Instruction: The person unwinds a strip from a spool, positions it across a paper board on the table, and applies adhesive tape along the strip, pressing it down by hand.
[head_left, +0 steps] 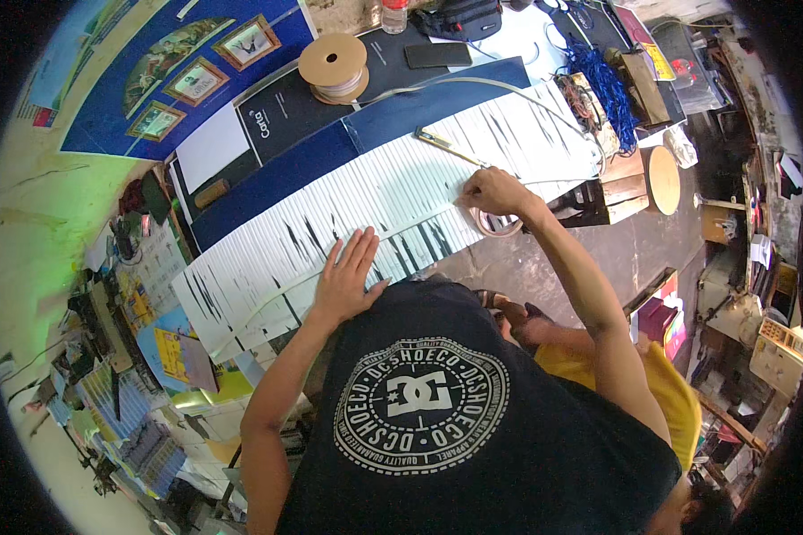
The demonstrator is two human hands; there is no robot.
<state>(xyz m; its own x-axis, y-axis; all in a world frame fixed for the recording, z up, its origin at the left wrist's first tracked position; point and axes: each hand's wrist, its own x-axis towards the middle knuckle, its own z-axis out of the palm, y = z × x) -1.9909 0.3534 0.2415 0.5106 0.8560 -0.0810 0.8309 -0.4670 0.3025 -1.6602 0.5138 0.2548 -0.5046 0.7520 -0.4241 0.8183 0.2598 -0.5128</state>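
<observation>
A wide row of narrow white strips [277,236] lies side by side across the worktable, with dark gaps between some. A pale band of tape [410,219] crosses the strips from the lower left toward my right hand. My left hand [348,278] lies flat over the strips at the band, fingers stretched out. Closed in a pinch, my right hand [495,192] holds the right part of the band. Just below it, partly hidden, is a ring-shaped roll [498,230]. A yellow utility knife [446,145] rests on the strips beyond my right hand.
A wooden spool [333,59] stands on a black board behind a dark blue panel [419,111], near a phone [438,55]. Blue cords [602,89] hang at the right. A round wooden piece [663,180] sits at the table's right end. Someone in yellow [674,392] is at the lower right.
</observation>
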